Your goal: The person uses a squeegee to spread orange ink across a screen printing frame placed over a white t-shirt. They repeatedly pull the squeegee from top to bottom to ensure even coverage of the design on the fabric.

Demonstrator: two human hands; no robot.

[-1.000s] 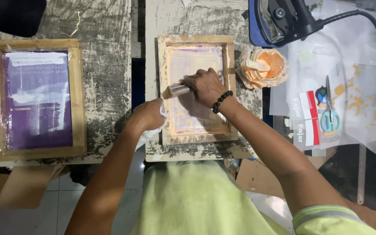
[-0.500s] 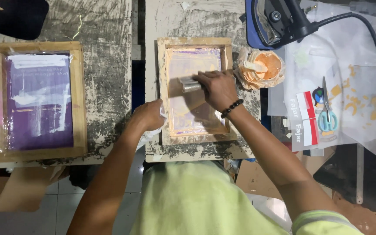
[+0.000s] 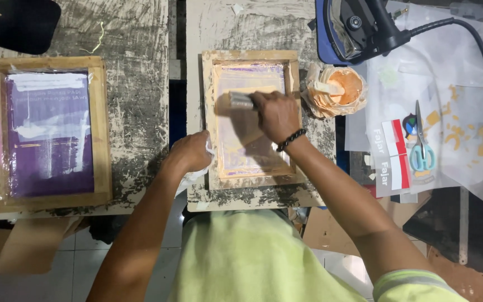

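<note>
Flanking paint-crusted table (image 3: 141, 84): wooden screen frames (image 3: 250, 59), pale tiled floor (image 3: 79, 257).

The right hand (image 3: 278, 114) hides most of the squeegee (image 3: 241, 100).

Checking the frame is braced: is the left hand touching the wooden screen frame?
Touching. The head view shows the left hand pressed against the wooden screen frame's left edge.

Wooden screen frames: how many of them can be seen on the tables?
2. One wooden frame with a purple screen lies at the left, untouched. The other frame lies in the middle, under the right hand and beside the left hand.
</note>
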